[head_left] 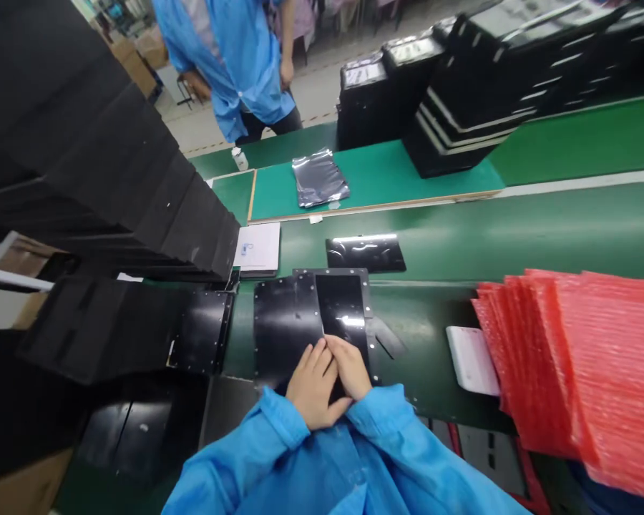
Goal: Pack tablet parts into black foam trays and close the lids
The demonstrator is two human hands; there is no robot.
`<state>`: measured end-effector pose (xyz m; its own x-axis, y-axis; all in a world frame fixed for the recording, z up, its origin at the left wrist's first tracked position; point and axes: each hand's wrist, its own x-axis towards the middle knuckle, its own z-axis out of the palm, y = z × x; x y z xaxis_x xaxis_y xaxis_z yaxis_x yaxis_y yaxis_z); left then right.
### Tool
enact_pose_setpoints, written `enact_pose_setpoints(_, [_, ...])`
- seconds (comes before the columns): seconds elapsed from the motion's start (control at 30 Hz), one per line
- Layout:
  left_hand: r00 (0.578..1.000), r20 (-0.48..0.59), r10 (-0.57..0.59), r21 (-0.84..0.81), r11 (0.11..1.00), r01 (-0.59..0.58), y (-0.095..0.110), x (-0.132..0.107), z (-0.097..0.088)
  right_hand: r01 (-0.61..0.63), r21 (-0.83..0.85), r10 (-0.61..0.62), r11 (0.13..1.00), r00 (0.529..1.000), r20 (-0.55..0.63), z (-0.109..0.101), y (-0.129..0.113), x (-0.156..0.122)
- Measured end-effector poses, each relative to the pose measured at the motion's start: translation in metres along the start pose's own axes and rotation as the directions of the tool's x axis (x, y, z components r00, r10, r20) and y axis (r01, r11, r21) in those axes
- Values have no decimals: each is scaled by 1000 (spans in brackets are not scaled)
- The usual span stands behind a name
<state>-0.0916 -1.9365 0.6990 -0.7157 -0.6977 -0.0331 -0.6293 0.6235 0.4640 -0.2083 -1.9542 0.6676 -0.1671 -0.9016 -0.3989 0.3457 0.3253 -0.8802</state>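
A flat black cover with small rivets along its edges lies on the green bench in front of me. It partly overlaps a dark glossy panel in a riveted frame. My left hand rests on the cover with its fingers stretched out flat. Close beside it, my right hand has its fingers together, their tips at the cover's right edge; its thumb is hidden. A loose glossy black screen panel lies just beyond. A grey strip sits right of the frame.
Tall stacks of black foam blocks rise on the left, near a riveted black panel. Red bubble bags and a white device lie right. Silvery bags and black stacks stand behind. A person in blue stands opposite.
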Motion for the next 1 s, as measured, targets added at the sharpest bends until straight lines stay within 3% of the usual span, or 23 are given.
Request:
enact_pose_setpoints(0.23, [990, 113, 80, 102, 991, -91, 26, 35, -1, -72, 98, 80, 993, 994, -73, -52, -8, -3])
enact_pose_setpoints(0.43, [988, 109, 113, 150, 980, -129, 49, 63, 5, -32, 56, 36, 998, 996, -80, -79, -9, 5])
enact_pose_setpoints(0.57, [983, 119, 140, 149, 976, -157, 51, 76, 16, -25, 7, 26, 1000, 991, -130, -99, -6, 11])
enact_pose_setpoints(0.63, [971, 122, 207, 126, 967, -222, 46, 74, 16, -46, -3, 46, 999, 992, -117, -106, -6, 12])
enact_pose_setpoints(0.7, [972, 59, 229, 95, 968, -234, 36, 63, 11, -77, -35, 75, 996, 995, -68, -108, -8, 12])
enact_pose_setpoints(0.8, [985, -165, 50, 37, 998, -44, 11, 36, -3, -94, -126, 94, 988, 996, -5, -104, -19, 9])
enact_pose_setpoints(0.87, [944, -301, -137, -37, 991, 132, -7, 18, -12, -46, -197, 45, 979, 999, -12, -105, -32, 0])
enact_pose_setpoints(0.93, [888, -371, -271, -110, 962, 248, -21, 4, -17, 55, -302, -91, 952, 990, -107, -112, -45, -13])
enact_pose_setpoints(1.0, [852, -391, -348, -157, 938, 310, -29, -5, -16, 178, -403, -307, 898, 909, -283, -125, -55, -23])
